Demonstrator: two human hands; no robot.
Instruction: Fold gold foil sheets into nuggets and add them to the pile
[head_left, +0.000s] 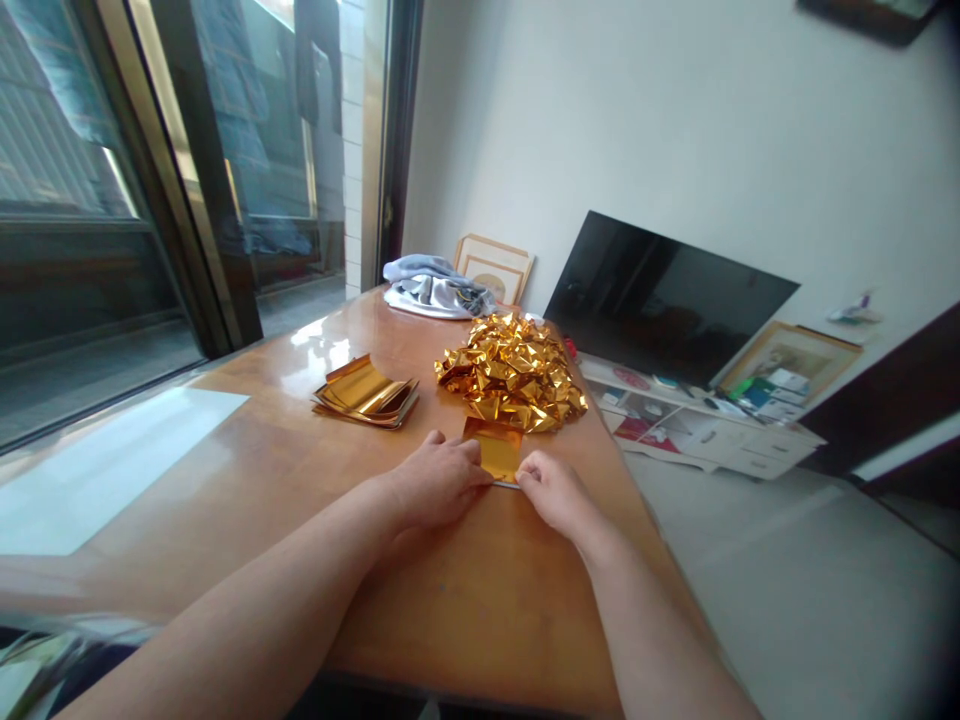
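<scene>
A sheet of gold foil paper (pixel 499 452) lies on the table between my two hands, its far edge curling up. My left hand (pixel 442 478) has its fingers bent and closed on the sheet's near left corner. With fingertips pinched together, my right hand (pixel 553 488) grips the near right corner. The near edge shows a pale strip, apparently folded. Just beyond the sheet rises a heap of folded gold foil pieces (pixel 517 370). To the left sits a loose stack of flat gold foil sheets (pixel 364 390), the top one curling.
The glossy wooden table (pixel 480 620) ends along the right side. A white sheet (pixel 127 465) lies at the left, and folded cloth (pixel 435 287) sits at the far end. Beyond stand a television (pixel 667 300) and a white cabinet (pixel 705 430). Glass doors (pixel 285 150) are at the left.
</scene>
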